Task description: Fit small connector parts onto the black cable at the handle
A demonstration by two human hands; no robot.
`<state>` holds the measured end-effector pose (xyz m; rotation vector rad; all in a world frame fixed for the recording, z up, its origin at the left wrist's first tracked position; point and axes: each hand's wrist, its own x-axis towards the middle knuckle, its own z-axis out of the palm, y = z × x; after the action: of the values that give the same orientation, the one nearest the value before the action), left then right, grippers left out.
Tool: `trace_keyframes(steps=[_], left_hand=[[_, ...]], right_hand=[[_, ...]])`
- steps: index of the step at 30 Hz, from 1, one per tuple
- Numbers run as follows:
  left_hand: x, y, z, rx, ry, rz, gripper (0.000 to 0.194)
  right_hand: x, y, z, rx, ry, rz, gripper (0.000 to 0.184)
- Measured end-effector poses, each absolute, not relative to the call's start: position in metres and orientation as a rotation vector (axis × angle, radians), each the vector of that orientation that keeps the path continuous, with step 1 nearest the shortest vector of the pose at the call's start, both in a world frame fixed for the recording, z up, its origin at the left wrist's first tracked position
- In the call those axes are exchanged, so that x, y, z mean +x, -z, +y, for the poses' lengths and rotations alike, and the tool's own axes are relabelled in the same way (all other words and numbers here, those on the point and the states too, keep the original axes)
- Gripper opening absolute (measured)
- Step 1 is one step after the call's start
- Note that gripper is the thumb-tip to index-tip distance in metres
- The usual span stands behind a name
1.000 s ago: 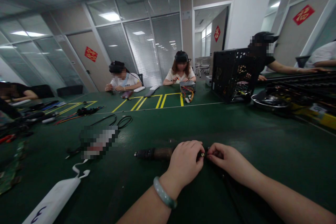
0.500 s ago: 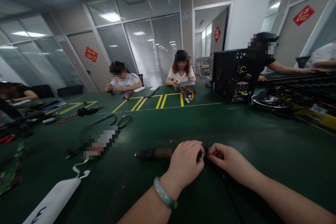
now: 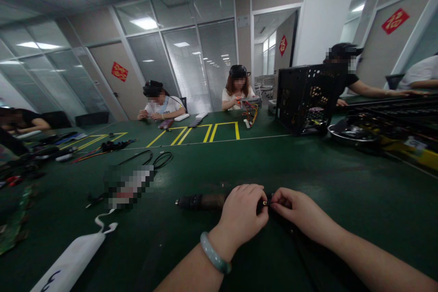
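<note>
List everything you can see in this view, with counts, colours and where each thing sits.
work table: 1, dark green, under everything
black-and-brown cylinder: 1, black and brown, front centre on the table
gold-tipped connector: 1, gold tip, between the hands
coiled cable: 1, black, left of centre
white pouch: 1, white, front left
computer case: 1, black, perforated, far right
round metal pan: 1, grey, right
wall decorations: 3, red, on the walls
co-workers: 5, around the room
left hand: 1, front, at the connector
pale green bangle: 1, on the left wrist
right hand: 1, front right, at the connector
</note>
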<state>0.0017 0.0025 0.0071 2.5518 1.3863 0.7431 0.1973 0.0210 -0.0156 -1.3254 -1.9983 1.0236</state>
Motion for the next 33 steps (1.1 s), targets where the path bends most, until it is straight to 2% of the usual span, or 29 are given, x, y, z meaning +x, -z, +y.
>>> trace_keyframes(steps=[33], left_hand=[[0.001,-0.0031,0.0039,2.542,-0.777,1.382,0.014]], right_hand=[[0.1969,0.0101,0.0189,-1.338,-1.009,-2.009,0.011]])
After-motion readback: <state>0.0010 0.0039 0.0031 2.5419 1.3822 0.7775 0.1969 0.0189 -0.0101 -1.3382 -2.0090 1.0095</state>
